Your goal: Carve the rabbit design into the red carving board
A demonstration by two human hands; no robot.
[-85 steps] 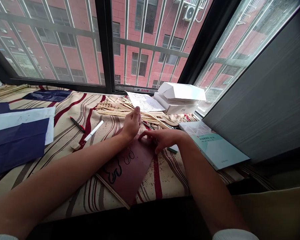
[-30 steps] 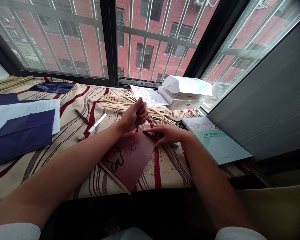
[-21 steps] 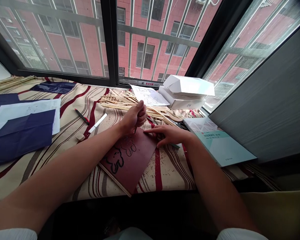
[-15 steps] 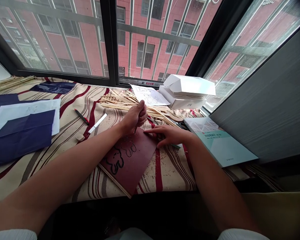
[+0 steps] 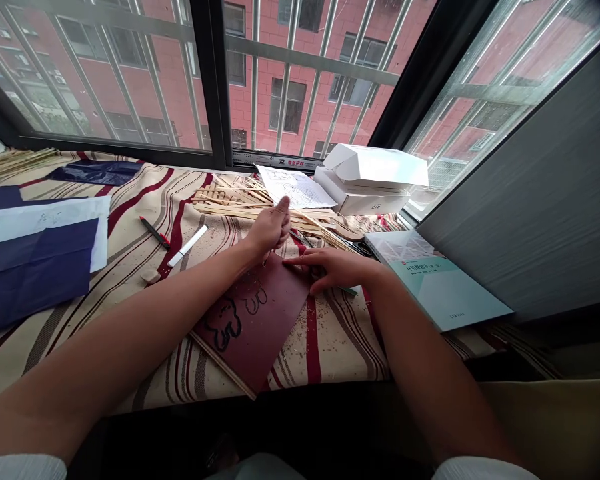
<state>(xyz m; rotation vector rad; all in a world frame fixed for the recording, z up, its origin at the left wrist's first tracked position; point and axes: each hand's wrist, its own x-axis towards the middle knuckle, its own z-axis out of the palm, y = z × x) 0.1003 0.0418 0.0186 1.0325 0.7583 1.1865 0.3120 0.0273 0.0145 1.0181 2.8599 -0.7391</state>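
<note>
Our right hand (image 5: pixel 333 270) lay spread on the red board (image 5: pixel 253 327), pinning it steady. Our left hand (image 5: pixel 269 230) curled above it; we could not tell whether it pinched anything.

Right hand (image 5: pixel 336 270) on maroon sheet (image 5: pixel 250 327)
</note>
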